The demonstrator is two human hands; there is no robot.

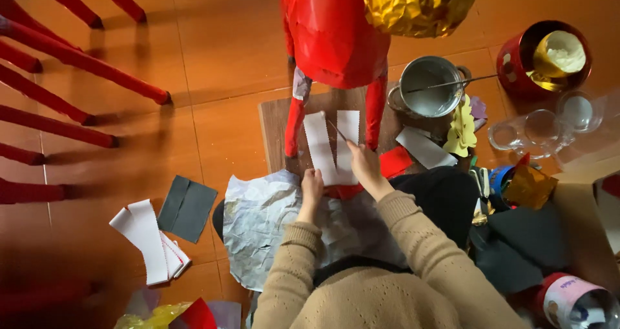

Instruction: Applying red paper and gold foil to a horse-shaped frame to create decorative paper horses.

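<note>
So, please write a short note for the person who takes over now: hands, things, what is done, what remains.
Left hand holds the bottom edge of the white paper.
Right hand holds scissors, blades in the paper.
One long cut already runs down the paper's middle; it is not cut through.
Red paper figure stands on the wooden board; metal pot at the right.
Cut strips lie at the left on the floor.

Warm, moderately dim indoor light. Red chair legs (77,58), far left of the left hand (312,185), cast long soft shadows rightward. Glare on gold foil (420,3) above. Edges darken; slight softness throughout.
</note>
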